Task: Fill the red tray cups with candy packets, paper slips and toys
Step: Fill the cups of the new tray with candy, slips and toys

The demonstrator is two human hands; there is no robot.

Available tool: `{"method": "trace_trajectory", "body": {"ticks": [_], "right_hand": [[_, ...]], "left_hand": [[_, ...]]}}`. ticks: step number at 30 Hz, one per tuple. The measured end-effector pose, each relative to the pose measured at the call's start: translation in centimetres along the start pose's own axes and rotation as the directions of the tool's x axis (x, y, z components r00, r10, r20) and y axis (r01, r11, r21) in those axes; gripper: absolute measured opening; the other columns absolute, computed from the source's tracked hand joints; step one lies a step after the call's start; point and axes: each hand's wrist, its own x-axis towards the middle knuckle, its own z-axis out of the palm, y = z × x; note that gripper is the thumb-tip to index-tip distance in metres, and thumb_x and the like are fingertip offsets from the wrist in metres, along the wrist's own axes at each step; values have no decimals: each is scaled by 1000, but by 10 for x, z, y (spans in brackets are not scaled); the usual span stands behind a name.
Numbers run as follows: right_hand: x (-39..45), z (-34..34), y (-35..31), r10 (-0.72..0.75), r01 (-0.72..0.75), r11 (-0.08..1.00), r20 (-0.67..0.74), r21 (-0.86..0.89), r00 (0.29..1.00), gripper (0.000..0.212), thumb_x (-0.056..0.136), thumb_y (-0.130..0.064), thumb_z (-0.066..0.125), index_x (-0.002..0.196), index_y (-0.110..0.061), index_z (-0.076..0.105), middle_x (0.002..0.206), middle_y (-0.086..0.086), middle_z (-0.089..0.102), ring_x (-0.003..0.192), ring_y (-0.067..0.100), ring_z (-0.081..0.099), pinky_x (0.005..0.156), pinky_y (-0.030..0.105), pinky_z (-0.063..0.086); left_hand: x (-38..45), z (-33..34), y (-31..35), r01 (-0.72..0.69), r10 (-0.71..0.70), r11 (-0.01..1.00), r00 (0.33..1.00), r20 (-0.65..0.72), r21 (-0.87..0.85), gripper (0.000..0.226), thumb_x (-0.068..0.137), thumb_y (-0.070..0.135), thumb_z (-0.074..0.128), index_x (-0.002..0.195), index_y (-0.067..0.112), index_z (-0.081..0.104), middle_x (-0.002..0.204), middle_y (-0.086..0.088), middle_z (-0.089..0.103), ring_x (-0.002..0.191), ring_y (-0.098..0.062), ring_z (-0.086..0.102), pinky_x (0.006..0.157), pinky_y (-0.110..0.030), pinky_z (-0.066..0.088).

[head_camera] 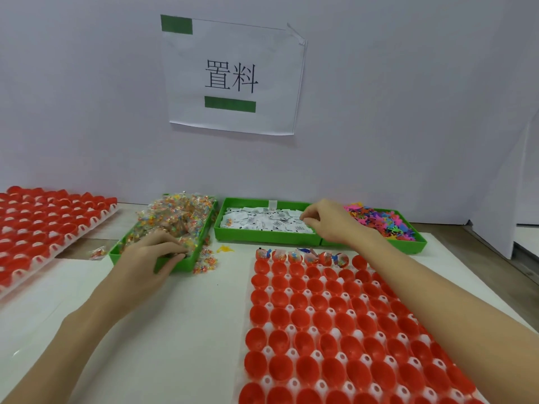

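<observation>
Picking supplies now: your left hand [151, 252] pinches among the candy packets [175, 220], your right hand [326, 220] pinches paper slips [262, 221]. The red tray [335, 330] lies just below your right grip, the first row almost filled; next, carry both there.

hands [151, 252] in bins [262, 236] (green), red tray [335, 325]
</observation>
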Motion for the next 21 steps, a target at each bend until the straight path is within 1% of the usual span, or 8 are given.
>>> {"method": "trace_trajectory", "body": {"ticks": [3,5,7,11,16,17,19,21], "right_hand": [[16,10,-2,62,-57,994,56,-91,996,27,100,-21,64,112,0,76,115,15,75,92,23,71,86,30,55],[23,16,-3,99,-82,981,89,-178,991,35,97,-30,68,102,3,77,101,17,77,78,24,71,83,36,60],[28,20,-4,104,-84,971,81,-223,991,34,93,-33,73,99,-1,79,99,13,78,82,22,71,85,38,60],[34,20,-8,86,-66,963,67,-262,994,23,89,-25,78,97,-3,80,98,10,78,90,24,73,86,40,60],[32,20,-8,73,-66,979,31,-191,997,23,95,-9,63,91,10,75,92,25,75,83,37,72,78,46,61],[29,20,-8,73,-68,982,23,-174,997,25,96,-8,60,86,10,74,85,25,74,74,36,69,71,44,59],[22,18,-9,96,-96,985,-10,-142,995,30,93,-6,55,68,6,66,64,23,60,59,27,49,53,34,45],[13,12,-10,132,-132,991,-41,-16,990,27,90,-7,56,71,9,67,64,25,56,60,22,42,50,27,36]], "left_hand": [[-2,-3,-7,-50,51,999,998,-24,18,23,77,-11,81,94,3,80,95,-4,70,79,-24,69,75,-25,51],[-4,-6,-11,-36,36,999,998,-58,3,21,77,-12,80,93,2,77,98,-6,69,81,-25,69,75,-32,58],[-6,-7,-14,-20,17,999,995,-95,-26,18,77,-13,79,87,1,75,98,-7,67,79,-26,68,72,-45,62],[-8,-8,-13,-8,11,1000,988,-152,17,16,78,-7,82,87,5,78,94,-3,68,80,-26,65,73,-41,56],[-7,-12,-2,32,-3,994,967,-256,109,14,79,-1,84,89,8,79,84,0,75,81,-27,64,77,-43,54],[-7,-12,1,60,-32,994,959,-280,92,15,79,-1,85,90,8,80,84,1,74,82,-26,64,79,-42,53],[-6,-12,10,147,-151,988,935,-322,-36,15,81,0,83,92,11,80,87,7,72,85,-18,65,85,-31,50],[-2,-11,23,242,-327,928,894,-305,-285,14,86,4,79,92,17,79,88,12,75,83,-8,69,82,-16,50]]}}
